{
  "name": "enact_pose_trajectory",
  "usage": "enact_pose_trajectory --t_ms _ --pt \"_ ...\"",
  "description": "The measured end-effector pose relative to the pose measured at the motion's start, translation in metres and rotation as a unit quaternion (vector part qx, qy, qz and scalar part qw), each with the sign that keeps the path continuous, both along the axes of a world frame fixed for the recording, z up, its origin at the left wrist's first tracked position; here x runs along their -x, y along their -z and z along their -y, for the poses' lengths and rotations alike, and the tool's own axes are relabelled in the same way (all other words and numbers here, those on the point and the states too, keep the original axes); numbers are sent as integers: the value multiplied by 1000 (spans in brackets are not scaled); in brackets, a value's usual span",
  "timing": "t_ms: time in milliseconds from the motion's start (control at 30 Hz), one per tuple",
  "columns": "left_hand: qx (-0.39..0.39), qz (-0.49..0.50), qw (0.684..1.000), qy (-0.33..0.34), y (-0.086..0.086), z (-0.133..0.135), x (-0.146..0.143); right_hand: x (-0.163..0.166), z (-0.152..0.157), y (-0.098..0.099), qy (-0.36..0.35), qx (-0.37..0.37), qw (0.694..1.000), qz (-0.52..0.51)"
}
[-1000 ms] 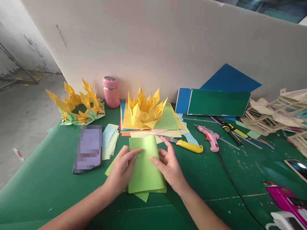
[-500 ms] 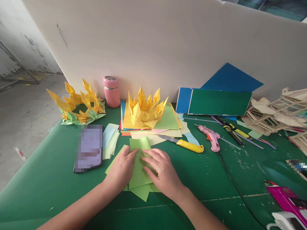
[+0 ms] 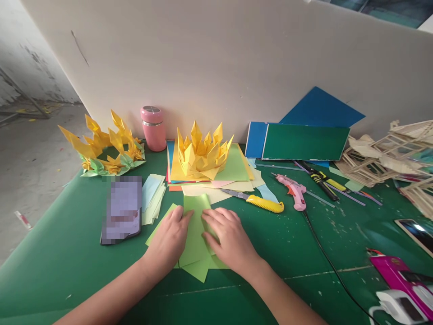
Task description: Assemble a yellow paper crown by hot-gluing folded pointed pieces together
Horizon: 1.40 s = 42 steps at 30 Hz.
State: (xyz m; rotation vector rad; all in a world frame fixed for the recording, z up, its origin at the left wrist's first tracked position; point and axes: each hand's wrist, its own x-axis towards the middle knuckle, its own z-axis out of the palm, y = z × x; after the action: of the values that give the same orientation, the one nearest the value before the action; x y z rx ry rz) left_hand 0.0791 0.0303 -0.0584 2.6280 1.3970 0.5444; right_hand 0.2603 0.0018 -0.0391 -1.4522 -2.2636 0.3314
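Note:
A light green paper sheet (image 3: 195,225) lies on a small stack of green sheets on the green table (image 3: 67,266), folded over along its length. My left hand (image 3: 169,241) rests flat on its left side, fingers stretched. My right hand (image 3: 228,239) presses flat on the folded right side, fingers spread across the paper. Both hands hold the sheet down and grip nothing.
A yellow paper crown (image 3: 202,151) sits on coloured sheets behind. Left are yellow-green paper flowers (image 3: 104,146), a pink flask (image 3: 153,127), a phone (image 3: 122,210) and pale papers (image 3: 153,198). Right: yellow knife (image 3: 260,203), pink glue gun (image 3: 293,192) with cord, wooden models (image 3: 389,155).
My right hand folded the sheet's right side over to the left and now presses it flat. The left hand stayed on the paper. The view shifted slightly.

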Motion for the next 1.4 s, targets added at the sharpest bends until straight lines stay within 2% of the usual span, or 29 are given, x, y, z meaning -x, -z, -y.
enact_pose_trajectory --t_ms 133,433,700,933,1167,1267,1333,1400 --pt "16 -17 1000 -11 -3 0 -2 -8 -5 -3 30 -7 999 17" --pt "13 -45 999 -15 -12 4 -7 -7 -17 -2 28 -11 998 56" --pt "19 33 999 -18 -5 -1 -3 -17 -30 -11 -25 32 994 97" --pt "89 120 989 -12 -14 -16 14 -19 -30 -12 -23 71 993 91" --pt "79 93 992 -19 -16 -18 21 -19 -28 -10 -21 78 992 100" --pt "36 58 997 -20 -16 -17 21 -20 -28 -8 -19 79 991 104" --pt "14 52 999 -2 -16 -17 20 -20 -28 -7 -19 79 991 107" --pt "17 63 997 43 -15 -17 18 -21 -28 -6 -23 79 991 108"
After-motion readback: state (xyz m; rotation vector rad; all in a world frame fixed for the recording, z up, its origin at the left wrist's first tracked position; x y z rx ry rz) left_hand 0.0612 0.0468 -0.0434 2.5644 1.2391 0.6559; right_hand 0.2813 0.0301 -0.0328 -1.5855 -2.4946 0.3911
